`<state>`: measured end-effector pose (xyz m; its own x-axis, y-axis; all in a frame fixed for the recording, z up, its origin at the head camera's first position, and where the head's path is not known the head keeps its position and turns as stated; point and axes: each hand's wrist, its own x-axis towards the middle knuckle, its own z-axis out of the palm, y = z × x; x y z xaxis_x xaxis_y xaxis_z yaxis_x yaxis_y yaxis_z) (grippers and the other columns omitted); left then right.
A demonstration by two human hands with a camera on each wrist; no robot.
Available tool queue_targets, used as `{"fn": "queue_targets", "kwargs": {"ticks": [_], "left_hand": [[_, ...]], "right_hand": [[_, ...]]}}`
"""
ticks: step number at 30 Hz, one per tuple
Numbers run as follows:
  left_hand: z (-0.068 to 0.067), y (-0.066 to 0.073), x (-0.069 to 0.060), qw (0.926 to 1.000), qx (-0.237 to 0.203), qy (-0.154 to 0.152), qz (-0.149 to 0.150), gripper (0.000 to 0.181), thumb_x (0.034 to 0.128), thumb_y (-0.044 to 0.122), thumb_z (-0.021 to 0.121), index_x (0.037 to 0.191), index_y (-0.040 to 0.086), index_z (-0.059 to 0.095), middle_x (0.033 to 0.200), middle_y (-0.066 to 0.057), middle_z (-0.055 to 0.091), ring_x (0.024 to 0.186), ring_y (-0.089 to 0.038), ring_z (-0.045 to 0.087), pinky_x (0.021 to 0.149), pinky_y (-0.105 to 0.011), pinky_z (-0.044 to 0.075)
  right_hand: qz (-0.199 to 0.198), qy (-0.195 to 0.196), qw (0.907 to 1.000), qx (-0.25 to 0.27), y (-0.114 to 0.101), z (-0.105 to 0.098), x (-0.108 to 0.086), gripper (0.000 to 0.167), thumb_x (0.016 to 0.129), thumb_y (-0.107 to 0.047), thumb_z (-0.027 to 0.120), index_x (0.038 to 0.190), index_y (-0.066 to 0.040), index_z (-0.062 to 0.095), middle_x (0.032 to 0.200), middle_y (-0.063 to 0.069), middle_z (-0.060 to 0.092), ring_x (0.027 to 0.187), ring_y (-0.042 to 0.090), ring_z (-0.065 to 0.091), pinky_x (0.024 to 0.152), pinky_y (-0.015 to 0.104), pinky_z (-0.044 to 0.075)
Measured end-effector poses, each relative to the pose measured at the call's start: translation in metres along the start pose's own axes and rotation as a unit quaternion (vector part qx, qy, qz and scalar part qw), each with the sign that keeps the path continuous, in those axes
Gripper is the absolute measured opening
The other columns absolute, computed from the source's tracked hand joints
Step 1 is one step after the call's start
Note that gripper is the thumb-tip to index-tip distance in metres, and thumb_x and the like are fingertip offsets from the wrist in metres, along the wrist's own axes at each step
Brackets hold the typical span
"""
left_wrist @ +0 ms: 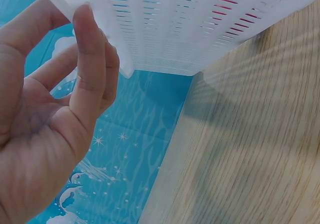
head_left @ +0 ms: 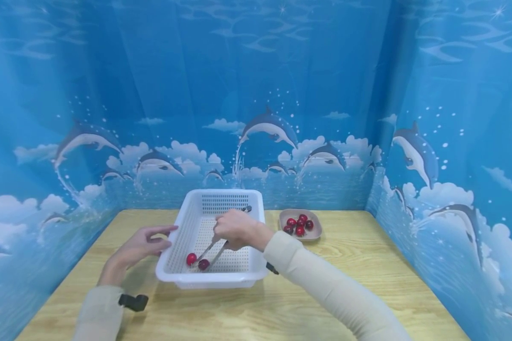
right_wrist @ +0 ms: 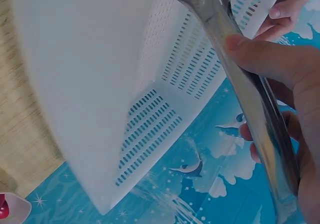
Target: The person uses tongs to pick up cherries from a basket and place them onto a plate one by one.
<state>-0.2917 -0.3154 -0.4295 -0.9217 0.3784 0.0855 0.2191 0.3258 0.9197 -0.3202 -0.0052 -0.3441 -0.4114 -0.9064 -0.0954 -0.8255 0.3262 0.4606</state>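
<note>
A white plastic basket [head_left: 256, 258] with slotted walls stands on the table. My left hand [head_left: 142, 246] holds its left rim between thumb and fingers; the left wrist view shows the fingertips [left_wrist: 86, 14] at that rim. Over the basket, my right hand [head_left: 236, 229] grips metal tongs [right_wrist: 240, 89], their head pointing down to the near left corner. A dark red cherry [head_left: 203, 264] lies between the tong tips; whether they squeeze it I cannot tell. Just left of it is a bright red cherry [head_left: 191, 258]. In the right wrist view the tips are mostly cut off.
Right of the basket, a small pinkish dish [head_left: 317, 232] holds several cherries [head_left: 300, 230]. The wooden table [head_left: 345, 284] is enclosed by blue dolphin-print curtains [head_left: 324, 94] at the back and sides.
</note>
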Motion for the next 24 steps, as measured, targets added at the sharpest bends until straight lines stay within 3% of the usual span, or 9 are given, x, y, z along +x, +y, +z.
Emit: {"fn": "queue_targets", "kwargs": {"ticks": [8,14,21,24], "left_hand": [[0.001,0.0,0.0,1.0,0.002,0.001,-0.009,0.06,0.101,0.018,0.066,0.152,-0.005,0.044,0.136,-0.034,0.055,0.102,-0.008,0.074,0.087,-0.033,0.064],[0.0,-0.001,0.0,1.0,-0.004,-0.005,0.001,0.059,0.1017,0.016,0.064,0.152,-0.007,0.043,0.135,-0.035,0.054,0.103,-0.009,0.074,0.086,-0.034,0.064],[0.001,-0.001,0.001,0.9998,0.009,0.003,-0.016,0.059,0.101,0.02,0.066,0.152,-0.003,0.045,0.135,-0.029,0.058,0.103,-0.007,0.073,0.087,-0.033,0.064],[0.001,-0.001,0.001,0.9997,0.016,0.004,-0.015,0.059,0.101,0.02,0.066,0.152,-0.002,0.045,0.138,-0.032,0.056,0.104,-0.007,0.073,0.088,-0.033,0.064]], "right_hand": [[0.016,-0.004,0.9998,0.015,0.004,0.002,-0.004,0.027,0.088,-0.036,0.081,0.114,-0.042,0.077,0.107,-0.016,0.078,0.097,0.007,0.066,0.073,0.021,0.056],[0.009,0.005,0.9999,0.008,0.005,0.0,-0.008,0.027,0.089,-0.036,0.08,0.116,-0.041,0.077,0.104,-0.016,0.078,0.09,0.006,0.063,0.069,0.019,0.053],[0.006,0.039,0.9992,0.002,0.01,-0.006,-0.018,0.023,0.092,-0.034,0.077,0.114,-0.041,0.078,0.099,-0.015,0.078,0.085,0.007,0.062,0.066,0.021,0.055],[0.008,0.04,0.9992,0.006,0.011,-0.007,-0.02,0.024,0.092,-0.033,0.077,0.115,-0.041,0.078,0.099,-0.015,0.077,0.086,0.007,0.062,0.066,0.022,0.055]]}}
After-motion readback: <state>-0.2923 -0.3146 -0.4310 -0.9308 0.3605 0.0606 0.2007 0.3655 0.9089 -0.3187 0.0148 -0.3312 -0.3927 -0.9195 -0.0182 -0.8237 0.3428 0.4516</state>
